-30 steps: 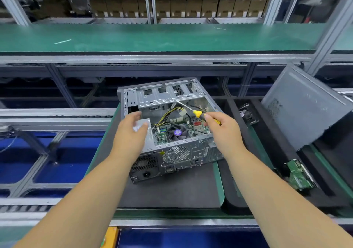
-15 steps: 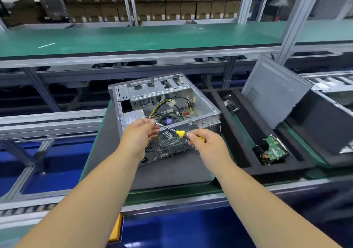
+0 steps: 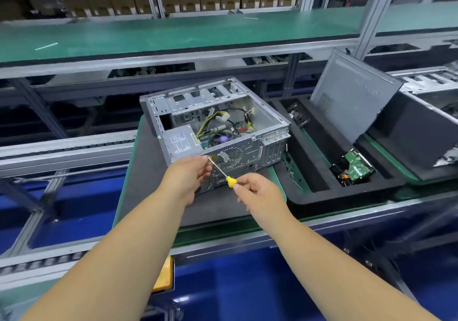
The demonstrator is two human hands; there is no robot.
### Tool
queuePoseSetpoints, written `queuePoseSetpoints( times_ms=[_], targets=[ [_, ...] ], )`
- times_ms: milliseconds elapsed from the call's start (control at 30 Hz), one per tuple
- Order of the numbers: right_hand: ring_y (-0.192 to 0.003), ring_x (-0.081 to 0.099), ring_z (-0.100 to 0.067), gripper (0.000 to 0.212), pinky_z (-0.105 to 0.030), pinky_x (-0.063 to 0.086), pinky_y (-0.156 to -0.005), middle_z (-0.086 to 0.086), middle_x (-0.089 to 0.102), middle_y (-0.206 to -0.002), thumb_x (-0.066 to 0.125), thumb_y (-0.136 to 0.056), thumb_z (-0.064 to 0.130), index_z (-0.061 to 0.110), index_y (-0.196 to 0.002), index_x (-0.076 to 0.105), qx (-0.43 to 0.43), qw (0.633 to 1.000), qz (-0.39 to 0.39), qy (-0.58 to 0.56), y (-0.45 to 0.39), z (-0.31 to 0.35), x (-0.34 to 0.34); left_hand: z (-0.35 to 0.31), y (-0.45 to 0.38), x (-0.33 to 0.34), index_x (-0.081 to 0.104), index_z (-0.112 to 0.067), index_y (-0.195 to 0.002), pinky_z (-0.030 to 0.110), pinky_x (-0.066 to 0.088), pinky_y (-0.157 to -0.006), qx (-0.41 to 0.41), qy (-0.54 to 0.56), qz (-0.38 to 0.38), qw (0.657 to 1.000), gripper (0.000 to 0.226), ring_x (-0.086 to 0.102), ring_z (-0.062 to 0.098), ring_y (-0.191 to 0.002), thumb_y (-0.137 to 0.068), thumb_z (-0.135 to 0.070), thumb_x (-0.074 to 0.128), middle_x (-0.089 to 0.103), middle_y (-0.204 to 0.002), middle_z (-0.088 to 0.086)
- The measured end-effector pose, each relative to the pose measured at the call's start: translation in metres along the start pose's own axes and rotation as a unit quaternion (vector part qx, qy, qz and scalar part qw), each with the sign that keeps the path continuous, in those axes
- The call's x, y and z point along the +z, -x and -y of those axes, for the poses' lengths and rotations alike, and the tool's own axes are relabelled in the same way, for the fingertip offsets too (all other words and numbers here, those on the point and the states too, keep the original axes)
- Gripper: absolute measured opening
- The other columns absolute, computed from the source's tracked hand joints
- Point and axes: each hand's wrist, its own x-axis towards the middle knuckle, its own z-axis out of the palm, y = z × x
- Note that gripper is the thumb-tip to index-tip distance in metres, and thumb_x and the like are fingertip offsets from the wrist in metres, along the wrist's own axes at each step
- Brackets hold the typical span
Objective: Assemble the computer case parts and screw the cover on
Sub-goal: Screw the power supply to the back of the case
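both hands had dropped back out of the case since 1 s earlier, from over the board to its near rear wall, w/ the driver tip now at the left fingers. open computer case (image 3: 218, 125) sat on a grey mat (image 3: 143, 172) toward the mat's far edge. r of it, a black foam tray (image 3: 319, 192) held a green circuit board (image 3: 357, 169) near its near-right corner, & the grey cover panel (image 3: 352, 95) leaned upright at the tray's far side. tray parts at its far-left were too blurry to id. screwdriver (image 3: 224, 173) shaft crossed in front of the fan grille. left hand (image 3: 186, 179) pinched sth at the tip, hidden by fingers. right hand (image 3: 260, 194) gripped the yellow handle, mostly covered, fingers curled round it.
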Motion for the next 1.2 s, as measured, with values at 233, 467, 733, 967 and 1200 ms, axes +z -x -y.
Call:
queuePoseSetpoints(
  times_ms=[233,467,733,967,1200],
  targets=[
    [-0.056,0.054,0.003,0.007,-0.019,0.043,-0.062,0.000,0.068,-0.077,0.061,-0.095,0.031,0.028,-0.092,0.067,0.025,1.000,-0.010,-0.002,0.001,-0.005,0.015,0.004,0.001,-0.025,0.064,-0.024,-0.085,0.025,0.049,-0.056,0.162,-0.353,-0.080,0.918,0.011,0.064,0.017,-0.072,-0.091,-0.022,0.055,0.067,-0.076,-0.003],
    [-0.054,0.052,0.001,0.007,-0.024,0.049,-0.060,0.001,0.069,-0.077,0.060,-0.095,0.034,0.031,-0.090,0.064,0.045,0.998,-0.042,-0.009,-0.004,-0.004,0.024,-0.010,-0.026,-0.035,0.059,-0.020,-0.116,0.036,0.047,-0.090,0.352,-0.554,-0.042,0.754,0.030,0.054,0.020,-0.106,-0.087,-0.023,0.065,0.061,-0.110,-0.002],
    [-0.056,0.055,-0.002,0.008,-0.027,0.052,-0.062,0.007,0.069,-0.074,0.060,-0.094,0.037,0.035,-0.087,0.063,0.063,0.997,-0.049,0.009,-0.008,0.001,0.032,-0.012,-0.047,-0.041,0.036,-0.019,-0.149,0.035,0.030,-0.110,0.326,-0.658,0.034,0.678,0.064,0.031,0.021,-0.140,-0.093,-0.034,0.062,0.037,-0.153,-0.001],
    [-0.050,0.052,-0.004,0.016,-0.028,0.048,-0.059,0.011,0.066,-0.064,0.053,-0.098,0.034,0.027,-0.089,0.064,0.094,0.994,-0.048,0.029,-0.009,0.009,0.038,-0.007,-0.051,-0.040,0.047,-0.024,-0.140,0.035,0.041,-0.098,0.338,-0.631,0.004,0.698,0.050,0.045,0.022,-0.127,-0.093,-0.036,0.061,0.054,-0.138,-0.002],
    [-0.047,0.041,-0.013,0.031,-0.028,0.036,-0.055,0.001,0.061,-0.066,0.047,-0.101,0.039,0.014,-0.088,0.060,0.211,0.976,-0.021,-0.042,-0.014,0.033,0.048,-0.005,-0.052,-0.036,0.052,-0.023,-0.133,0.041,0.049,-0.090,0.333,-0.630,-0.016,0.701,0.043,0.051,0.025,-0.119,-0.092,-0.031,0.063,0.059,-0.130,0.001]
  ],
)
